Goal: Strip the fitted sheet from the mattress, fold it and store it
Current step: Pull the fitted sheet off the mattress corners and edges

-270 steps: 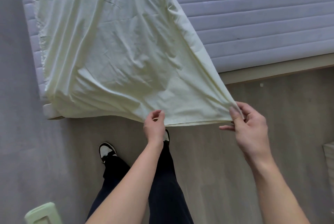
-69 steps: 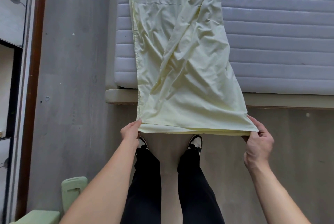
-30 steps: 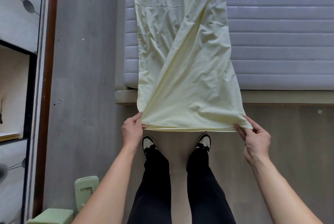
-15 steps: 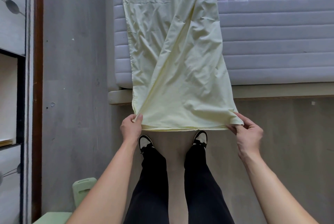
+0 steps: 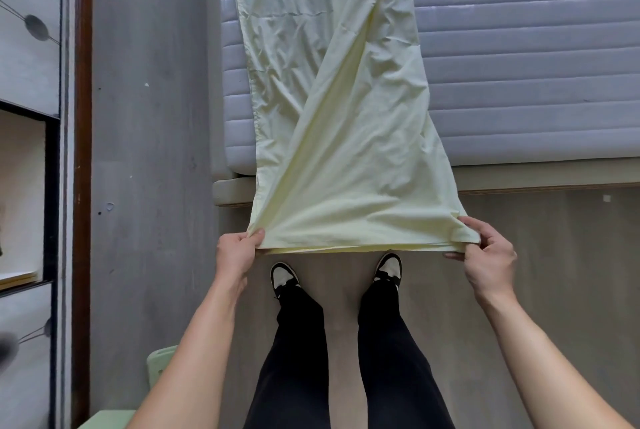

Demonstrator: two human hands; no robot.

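Bare mattress (image 5: 519,64) carries folded sheet (image 5: 332,116); left hand (image 5: 235,255), right hand (image 5: 488,258) fingers pinch its near corners: keep edge taut, corners level before folding.

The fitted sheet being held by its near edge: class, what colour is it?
Pale yellow, plain with no pattern. The fitted sheet shows best in the head view.

head cam, looking down, close-up

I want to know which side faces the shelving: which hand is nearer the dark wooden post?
Left. The left hand grips the sheet corner on the side toward the dark wooden post; the right hand grips the opposite corner, farther away.
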